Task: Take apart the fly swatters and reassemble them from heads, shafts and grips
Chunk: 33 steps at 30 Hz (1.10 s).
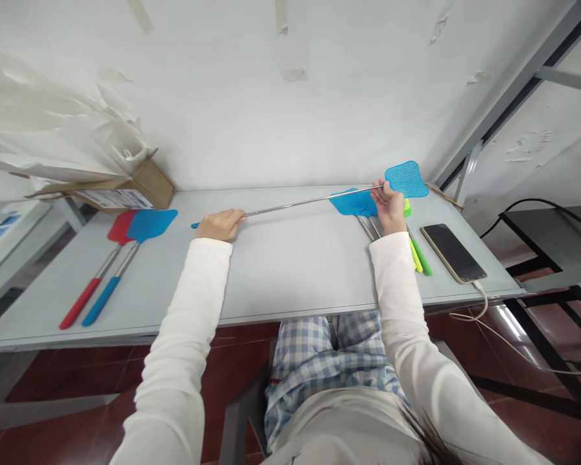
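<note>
A blue fly swatter (pixel 407 179) with a long, extended metal rod is held sideways above the table. My left hand (pixel 219 225) is closed round its blue handle, whose tip pokes out on the left. At the other end my right hand (pixel 390 203) grips the rod just below the mesh head. Beneath and beside my right hand lie more blue swatter heads (pixel 347 203), partly covered by it. A yellow handle (pixel 417 258) and a green handle (pixel 423 256) show next to my right wrist. On the left side lie a red fly swatter (pixel 91 284) and another blue fly swatter (pixel 113 284), side by side.
The grey table (pixel 290 278) stands against a white wall. A cardboard box (pixel 150 184) with white wrapping sits at the back left. A phone (pixel 454 253) with a white charging cable (pixel 484 300) lies at the right. A metal frame (pixel 474 158) rises beyond the right end.
</note>
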Motion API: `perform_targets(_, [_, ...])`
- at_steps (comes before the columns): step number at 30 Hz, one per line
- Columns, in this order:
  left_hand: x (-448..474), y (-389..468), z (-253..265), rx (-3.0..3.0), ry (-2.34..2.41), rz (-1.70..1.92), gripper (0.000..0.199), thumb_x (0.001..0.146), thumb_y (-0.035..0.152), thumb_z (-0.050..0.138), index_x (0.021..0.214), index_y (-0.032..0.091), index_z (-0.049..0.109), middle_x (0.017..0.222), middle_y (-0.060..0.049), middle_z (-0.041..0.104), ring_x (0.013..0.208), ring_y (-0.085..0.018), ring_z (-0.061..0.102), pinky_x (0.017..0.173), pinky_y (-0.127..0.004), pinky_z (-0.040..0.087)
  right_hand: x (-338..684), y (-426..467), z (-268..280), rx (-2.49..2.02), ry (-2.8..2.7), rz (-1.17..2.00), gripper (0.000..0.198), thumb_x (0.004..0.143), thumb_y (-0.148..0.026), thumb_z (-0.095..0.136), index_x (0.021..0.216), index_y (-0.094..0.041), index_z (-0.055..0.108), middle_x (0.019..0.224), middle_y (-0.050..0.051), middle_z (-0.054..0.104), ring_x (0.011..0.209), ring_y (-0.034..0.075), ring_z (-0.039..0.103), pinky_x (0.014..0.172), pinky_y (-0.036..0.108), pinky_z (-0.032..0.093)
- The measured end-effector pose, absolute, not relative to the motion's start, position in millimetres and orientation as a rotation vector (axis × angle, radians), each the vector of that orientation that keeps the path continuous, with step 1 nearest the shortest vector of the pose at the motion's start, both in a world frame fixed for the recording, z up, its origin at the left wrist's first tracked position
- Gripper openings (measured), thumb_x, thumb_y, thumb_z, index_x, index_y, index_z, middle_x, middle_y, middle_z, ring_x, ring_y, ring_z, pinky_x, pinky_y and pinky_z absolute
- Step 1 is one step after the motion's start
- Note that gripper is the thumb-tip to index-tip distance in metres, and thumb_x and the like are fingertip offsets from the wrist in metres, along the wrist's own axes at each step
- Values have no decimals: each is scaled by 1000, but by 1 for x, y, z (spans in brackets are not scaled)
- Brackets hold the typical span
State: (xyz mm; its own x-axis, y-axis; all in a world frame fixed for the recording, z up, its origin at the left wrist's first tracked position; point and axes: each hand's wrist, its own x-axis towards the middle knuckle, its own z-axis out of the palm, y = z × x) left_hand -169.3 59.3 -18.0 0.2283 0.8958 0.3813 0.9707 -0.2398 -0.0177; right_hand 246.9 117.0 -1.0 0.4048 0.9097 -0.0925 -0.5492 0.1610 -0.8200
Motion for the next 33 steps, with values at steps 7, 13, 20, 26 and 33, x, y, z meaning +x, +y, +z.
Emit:
perform_targets(7, [-160,73,-29,-2330,-1764,-440,41,94,42,34,99,22,69,96,-14,73,83,-27,67,63,-33,36,279,125,-10,-869,-329,846,32,97,-39,39,94,-18,63,112,9,70,86,11,72,84,33,57])
perform_targets(13, [-134,77,-23,-2279,-1809,-385,39,95,43,37,99,20,68,90,-15,73,81,-28,67,62,-32,35,254,136,-6,-855,-265,670,26,97,-35,42,104,-19,60,123,8,65,95,11,71,87,32,58])
perform_targets(20, [-50,67,-14,-2479,-1804,-400,39,101,39,29,111,18,61,99,-14,74,87,-25,70,66,-31,40,138,102,-7,-840,-489,899,37,89,-47,54,112,-18,59,115,8,70,92,16,73,85,35,60])
perform_targets(26, [-11,54,-12,-2491,-1916,-757,35,102,37,30,108,18,58,92,-11,72,81,-23,68,65,-29,40,102,74,0,-796,-740,1044,38,87,-55,56,95,-19,64,107,8,74,104,21,71,91,35,57])
perform_targets(33, [0,60,-10,-2440,-2122,-2055,32,98,45,39,88,20,57,55,5,42,48,-10,44,51,-23,36,140,72,9,-925,-1170,984,43,80,-54,67,106,-20,63,111,11,71,109,23,65,91,38,52])
